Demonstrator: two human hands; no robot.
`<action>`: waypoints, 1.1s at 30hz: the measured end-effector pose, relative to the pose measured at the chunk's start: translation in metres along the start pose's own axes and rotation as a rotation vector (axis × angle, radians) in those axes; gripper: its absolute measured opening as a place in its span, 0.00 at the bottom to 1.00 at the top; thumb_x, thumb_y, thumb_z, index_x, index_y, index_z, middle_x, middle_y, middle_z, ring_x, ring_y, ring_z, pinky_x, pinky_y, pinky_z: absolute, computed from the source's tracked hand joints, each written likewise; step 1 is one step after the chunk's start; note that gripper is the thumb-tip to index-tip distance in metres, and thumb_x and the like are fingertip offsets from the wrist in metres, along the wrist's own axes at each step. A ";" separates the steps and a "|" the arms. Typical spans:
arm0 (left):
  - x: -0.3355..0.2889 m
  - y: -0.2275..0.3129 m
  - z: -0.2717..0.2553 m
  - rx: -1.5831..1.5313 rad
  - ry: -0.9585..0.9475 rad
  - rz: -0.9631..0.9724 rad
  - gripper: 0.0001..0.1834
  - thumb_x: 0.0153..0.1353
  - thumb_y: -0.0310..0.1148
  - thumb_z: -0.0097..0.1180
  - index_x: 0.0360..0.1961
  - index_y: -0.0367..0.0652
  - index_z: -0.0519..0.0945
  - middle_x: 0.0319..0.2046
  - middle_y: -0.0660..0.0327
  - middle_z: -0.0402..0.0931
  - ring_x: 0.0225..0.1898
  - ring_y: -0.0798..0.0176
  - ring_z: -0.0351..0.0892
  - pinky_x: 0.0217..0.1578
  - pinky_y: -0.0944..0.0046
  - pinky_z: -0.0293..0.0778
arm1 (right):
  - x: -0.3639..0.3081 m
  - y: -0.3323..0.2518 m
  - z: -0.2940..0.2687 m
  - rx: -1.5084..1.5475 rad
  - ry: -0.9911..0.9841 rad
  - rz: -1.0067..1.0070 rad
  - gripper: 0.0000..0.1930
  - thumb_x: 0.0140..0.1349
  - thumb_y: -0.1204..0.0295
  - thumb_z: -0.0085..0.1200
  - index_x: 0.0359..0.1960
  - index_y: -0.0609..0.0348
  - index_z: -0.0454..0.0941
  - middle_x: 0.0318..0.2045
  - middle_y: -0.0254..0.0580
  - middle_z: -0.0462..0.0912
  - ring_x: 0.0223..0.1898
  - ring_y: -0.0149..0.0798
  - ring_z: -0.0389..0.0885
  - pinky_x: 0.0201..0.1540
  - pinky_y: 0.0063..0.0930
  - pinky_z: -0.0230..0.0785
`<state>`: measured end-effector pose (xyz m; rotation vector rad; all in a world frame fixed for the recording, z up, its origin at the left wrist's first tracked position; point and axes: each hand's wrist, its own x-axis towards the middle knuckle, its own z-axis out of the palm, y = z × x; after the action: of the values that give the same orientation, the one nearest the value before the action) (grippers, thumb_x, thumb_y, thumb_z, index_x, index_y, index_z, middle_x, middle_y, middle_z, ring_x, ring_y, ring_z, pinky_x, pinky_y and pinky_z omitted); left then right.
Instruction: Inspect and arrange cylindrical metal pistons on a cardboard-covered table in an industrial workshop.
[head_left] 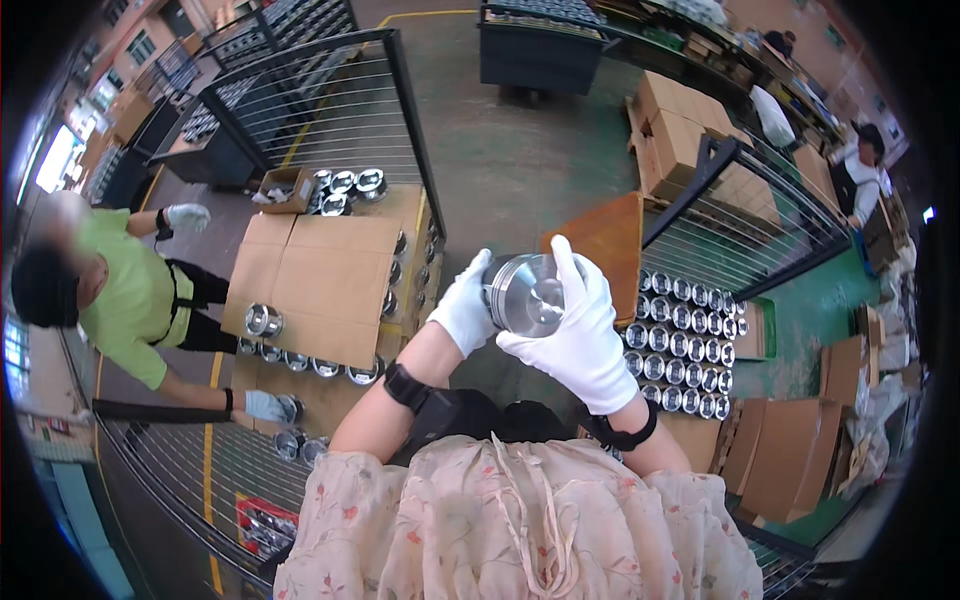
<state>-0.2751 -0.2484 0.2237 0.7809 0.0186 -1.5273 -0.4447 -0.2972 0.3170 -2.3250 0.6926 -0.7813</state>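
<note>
A shiny metal piston (530,297) with ring grooves round its side is held up in front of my chest. My left hand (467,305), in a white glove, grips its left side. On the other side my right hand (575,335), gloved too, has its fingers and thumb wrapped round the rim. The flat round face points toward the right hand. To the right, rows of similar pistons (680,345) stand on a cardboard-covered surface. At left, a cardboard sheet (320,270) lies over more pistons, with a single piston (263,320) on top.
A co-worker (130,290) in a yellow-green shirt stands at left, one gloved hand (272,406) at a piston. Wire mesh panels (320,110) rise on both sides. A brown board (605,250) leans beside the right rows. Stacked cartons (690,130) and a dark bin (540,50) stand farther off.
</note>
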 end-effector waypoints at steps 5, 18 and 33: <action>-0.024 0.002 0.026 -0.014 0.071 -0.083 0.28 0.69 0.54 0.35 0.51 0.40 0.73 0.47 0.53 0.77 0.50 0.52 0.75 0.54 0.51 0.70 | -0.026 0.021 0.008 0.569 0.036 0.295 0.42 0.52 0.64 0.66 0.65 0.63 0.54 0.56 0.55 0.67 0.56 0.47 0.71 0.54 0.38 0.70; -0.011 0.034 0.010 0.810 0.053 0.687 0.22 0.72 0.44 0.36 0.51 0.39 0.74 0.38 0.59 0.78 0.42 0.66 0.78 0.48 0.67 0.71 | -0.022 0.057 0.071 2.031 -0.370 0.617 0.28 0.65 0.68 0.49 0.63 0.67 0.55 0.57 0.58 0.67 0.57 0.55 0.70 0.52 0.42 0.76; -0.048 -0.010 -0.002 -0.102 -0.152 0.476 0.25 0.61 0.31 0.52 0.59 0.40 0.65 0.55 0.58 0.70 0.56 0.62 0.70 0.59 0.59 0.66 | 0.001 0.025 0.044 0.306 0.029 -0.055 0.38 0.47 0.87 0.53 0.65 0.56 0.61 0.55 0.48 0.73 0.52 0.50 0.74 0.54 0.32 0.66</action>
<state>-0.2872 -0.2040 0.2403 0.5377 -0.1883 -1.1180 -0.4214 -0.2999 0.2716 -2.0652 0.4845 -0.8805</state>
